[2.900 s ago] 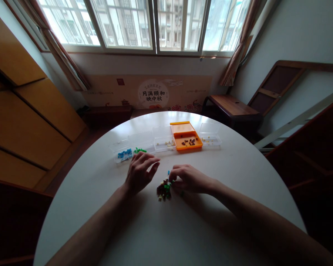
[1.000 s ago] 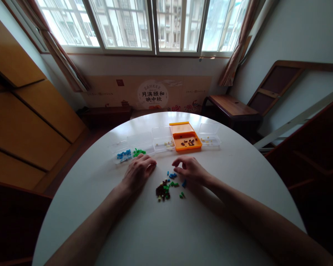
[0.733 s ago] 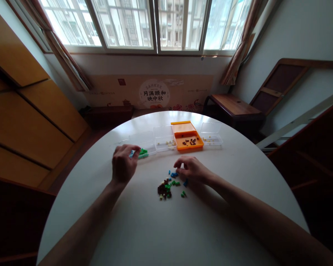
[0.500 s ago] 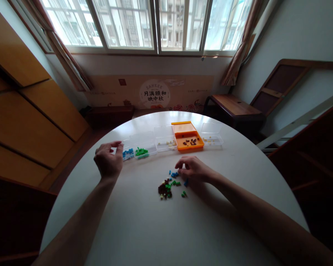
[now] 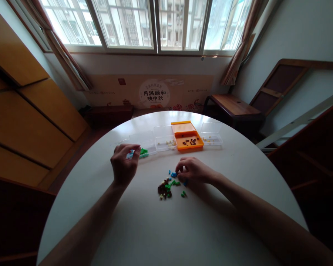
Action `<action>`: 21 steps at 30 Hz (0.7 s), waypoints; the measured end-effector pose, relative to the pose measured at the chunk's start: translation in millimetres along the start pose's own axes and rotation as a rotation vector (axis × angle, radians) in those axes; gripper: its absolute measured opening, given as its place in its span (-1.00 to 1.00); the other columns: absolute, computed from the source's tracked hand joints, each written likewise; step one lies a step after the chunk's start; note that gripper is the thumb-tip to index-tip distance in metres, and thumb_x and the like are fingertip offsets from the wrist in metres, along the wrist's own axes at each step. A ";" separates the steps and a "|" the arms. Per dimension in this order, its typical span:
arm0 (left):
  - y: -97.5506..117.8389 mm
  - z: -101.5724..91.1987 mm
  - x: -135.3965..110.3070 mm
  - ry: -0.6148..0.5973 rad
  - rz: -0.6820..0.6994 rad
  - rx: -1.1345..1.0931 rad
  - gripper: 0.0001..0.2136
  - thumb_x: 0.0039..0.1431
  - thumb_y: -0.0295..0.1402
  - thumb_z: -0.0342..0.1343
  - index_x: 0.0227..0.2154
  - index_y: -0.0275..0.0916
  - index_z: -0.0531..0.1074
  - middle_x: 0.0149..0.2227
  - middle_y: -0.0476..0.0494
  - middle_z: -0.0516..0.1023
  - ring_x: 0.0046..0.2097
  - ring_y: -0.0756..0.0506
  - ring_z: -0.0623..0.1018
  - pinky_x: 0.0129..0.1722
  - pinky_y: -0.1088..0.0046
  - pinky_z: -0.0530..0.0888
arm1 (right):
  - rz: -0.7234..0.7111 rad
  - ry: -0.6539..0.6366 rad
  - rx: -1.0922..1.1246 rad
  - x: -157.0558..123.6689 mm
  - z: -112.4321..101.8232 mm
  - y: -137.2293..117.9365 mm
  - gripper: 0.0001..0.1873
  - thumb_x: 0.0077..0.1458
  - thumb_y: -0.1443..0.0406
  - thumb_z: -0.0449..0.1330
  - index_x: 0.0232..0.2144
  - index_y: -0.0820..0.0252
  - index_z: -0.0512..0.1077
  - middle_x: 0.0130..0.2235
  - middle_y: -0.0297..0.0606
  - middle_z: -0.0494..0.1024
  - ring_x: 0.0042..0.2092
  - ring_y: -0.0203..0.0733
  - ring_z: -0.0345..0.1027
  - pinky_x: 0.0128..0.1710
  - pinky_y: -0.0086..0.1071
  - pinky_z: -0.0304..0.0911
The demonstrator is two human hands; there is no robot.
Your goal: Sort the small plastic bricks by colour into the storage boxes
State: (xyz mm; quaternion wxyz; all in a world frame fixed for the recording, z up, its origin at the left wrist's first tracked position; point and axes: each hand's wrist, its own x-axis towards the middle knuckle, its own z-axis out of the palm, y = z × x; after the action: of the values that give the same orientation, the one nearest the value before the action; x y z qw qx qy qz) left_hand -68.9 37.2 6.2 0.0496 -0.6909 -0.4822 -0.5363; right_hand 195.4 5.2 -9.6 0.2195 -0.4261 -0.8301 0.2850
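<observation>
My left hand [image 5: 124, 164] hovers over the left end of the row of boxes, its thumb and fingertips drawn together. Whatever may be between them is too small to make out. Behind it, partly covered, are small blue pieces [image 5: 130, 154] and green pieces [image 5: 143, 151] in clear boxes. At the table's middle my right hand [image 5: 194, 170] rests low, thumb and forefinger pinching at a small blue toy brick [image 5: 174, 174]. Beside it lies a mixed pile of tiny brown bricks [image 5: 163, 189], with green bricks [image 5: 176, 183] and a few pale ones among them.
An orange box [image 5: 190, 148] with brown pieces stands open in the back row. Clear lidded boxes flank it, one with pale pieces [image 5: 170, 143], another with yellowish pieces [image 5: 209, 139]. The round white table [image 5: 144, 229] has a wooden chair [image 5: 235, 105] behind it.
My left hand has moved right, from beside the blue pieces to in front of the green ones. My right hand has shifted only slightly, its fingertips closing in at the blue bricks.
</observation>
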 end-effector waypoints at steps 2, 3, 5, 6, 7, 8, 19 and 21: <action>8.5 2.5 -2.9 -0.037 0.088 -0.048 -0.95 0.12 -0.39 0.17 -0.39 -0.21 0.52 -0.39 -0.05 0.52 -0.30 -0.06 0.46 -0.26 0.37 0.43 | -0.015 0.022 -0.038 0.3 2.3 -3.2 -0.91 -0.04 0.41 0.27 -0.40 0.19 0.56 -0.39 -0.31 0.48 -0.39 -0.33 0.32 -0.35 -0.47 0.16; 12.7 3.8 -4.2 -0.064 0.136 -0.066 -0.96 0.12 -0.40 0.17 -0.39 -0.20 0.52 -0.39 -0.04 0.52 -0.30 -0.05 0.45 -0.25 0.37 0.43 | -0.028 0.027 -0.051 0.0 2.7 -4.3 -0.91 -0.02 0.42 0.26 -0.41 0.20 0.55 -0.39 -0.30 0.48 -0.39 -0.33 0.32 -0.35 -0.47 0.15; 20.4 6.3 -6.5 -0.122 0.232 -0.094 -0.96 0.13 -0.44 0.16 -0.39 -0.20 0.50 -0.39 -0.04 0.52 -0.32 -0.04 0.44 -0.26 0.37 0.43 | -0.051 0.026 -0.065 -1.2 2.1 -5.0 -0.91 0.00 0.43 0.24 -0.43 0.20 0.54 -0.38 -0.30 0.48 -0.41 -0.34 0.31 -0.37 -0.48 0.15; 23.6 7.5 -7.8 -0.151 0.276 -0.104 -0.96 0.13 -0.45 0.16 -0.39 -0.20 0.50 -0.40 -0.05 0.52 -0.32 -0.04 0.44 -0.26 0.37 0.42 | -0.058 0.023 -0.066 -1.8 1.2 -4.7 -0.91 0.01 0.43 0.23 -0.43 0.20 0.53 -0.38 -0.30 0.47 -0.41 -0.34 0.31 -0.37 -0.48 0.14; 26.2 8.6 -9.2 -0.183 0.317 -0.113 -0.95 0.13 -0.46 0.16 -0.38 -0.20 0.49 -0.39 -0.05 0.52 -0.32 -0.04 0.43 -0.26 0.37 0.42 | -0.060 0.023 -0.062 -2.3 0.4 -4.1 -0.92 0.03 0.43 0.22 -0.42 0.21 0.53 -0.38 -0.29 0.47 -0.40 -0.34 0.31 -0.36 -0.48 0.15; 28.3 9.5 -10.8 -0.220 0.358 -0.121 -0.95 0.13 -0.46 0.16 -0.36 -0.20 0.49 -0.39 -0.05 0.52 -0.32 -0.04 0.43 -0.27 0.38 0.42 | -0.058 0.030 -0.050 -2.6 -0.3 -3.2 -0.92 0.04 0.42 0.22 -0.42 0.21 0.52 -0.38 -0.29 0.47 -0.39 -0.33 0.31 -0.35 -0.47 0.15; 42.4 13.5 -21.5 -0.492 0.631 -0.112 -0.93 0.16 -0.38 0.17 -0.28 -0.16 0.48 -0.38 -0.04 0.53 -0.31 -0.05 0.40 -0.25 0.37 0.34 | 0.010 0.089 0.411 2.7 7.2 -1.1 -0.84 0.11 0.25 0.18 -0.38 0.26 0.46 -0.43 -0.34 0.43 -0.39 -0.32 0.23 -0.37 -0.45 0.15; 43.8 13.4 -20.2 -0.483 0.636 -0.121 -0.93 0.16 -0.38 0.17 -0.29 -0.16 0.48 -0.39 -0.04 0.53 -0.31 -0.05 0.39 -0.25 0.37 0.33 | 0.019 0.099 0.429 2.7 7.7 -2.8 -0.83 0.10 0.24 0.18 -0.39 0.26 0.46 -0.44 -0.34 0.43 -0.39 -0.32 0.23 -0.37 -0.45 0.15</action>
State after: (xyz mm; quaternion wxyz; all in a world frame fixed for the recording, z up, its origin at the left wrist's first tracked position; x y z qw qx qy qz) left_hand -27.2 9.5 4.3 0.0575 -0.9135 -0.2098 -0.3437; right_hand 187.7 3.9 -13.1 0.3431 -0.3911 -0.7346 0.4355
